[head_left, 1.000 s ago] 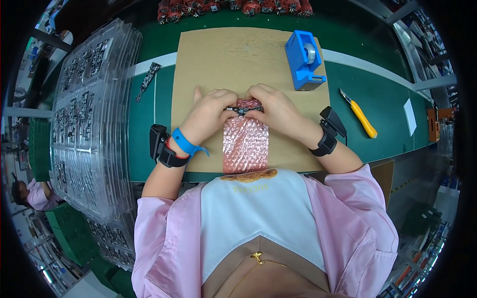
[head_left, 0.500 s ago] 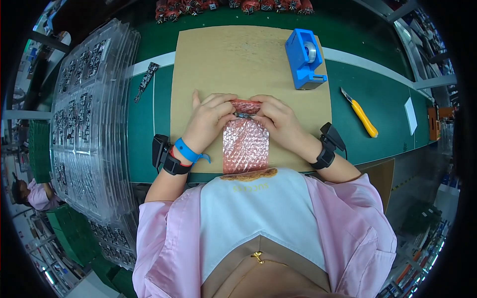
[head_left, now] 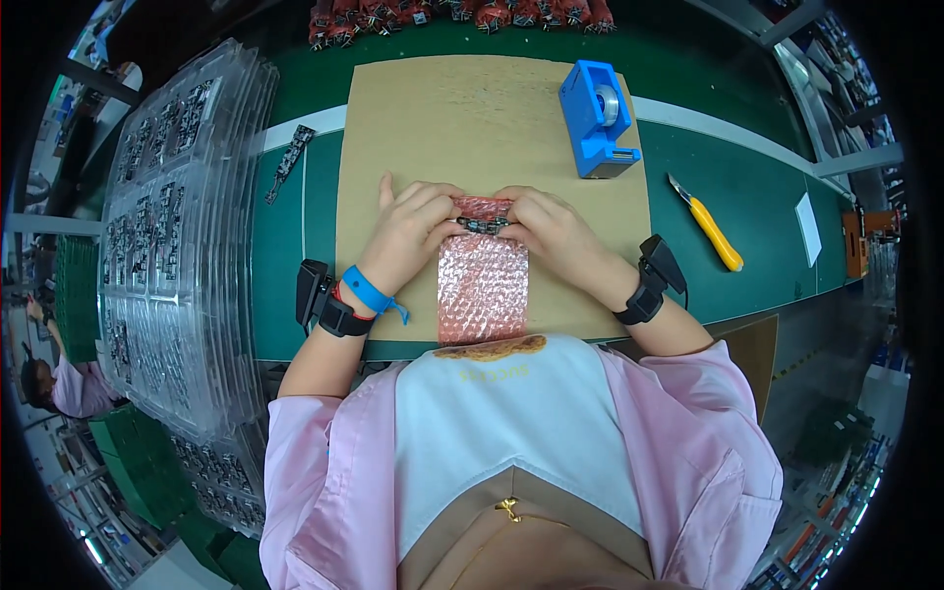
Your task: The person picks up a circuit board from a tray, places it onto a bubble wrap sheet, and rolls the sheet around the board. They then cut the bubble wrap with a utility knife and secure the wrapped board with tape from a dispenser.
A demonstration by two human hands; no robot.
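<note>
A strip of pink bubble wrap (head_left: 482,287) runs down a cardboard sheet (head_left: 398,108) toward my shirt. Near its far end lies a small dark circuit board (head_left: 482,226), crosswise, with a fold of the wrap just beyond it. My left hand (head_left: 411,228) pinches the left edge of wrap and board, thumb on the near side. On the opposite edge my right hand (head_left: 551,228) does the same, fingers curled over the far fold. The fingers hide both ends of the board.
Beyond my right hand stands a blue tape dispenser (head_left: 598,123); a yellow utility knife (head_left: 715,234) lies farther right. Clear trays of circuit boards (head_left: 162,226) are stacked at left, beside one loose board (head_left: 290,164). Red-wrapped bundles (head_left: 492,14) line the far edge. A co-worker (head_left: 74,385) is at far left.
More of the board shows between my fingers, which stay on the wrap. My hands have hardly moved. The co-worker at far left has raised an arm.
</note>
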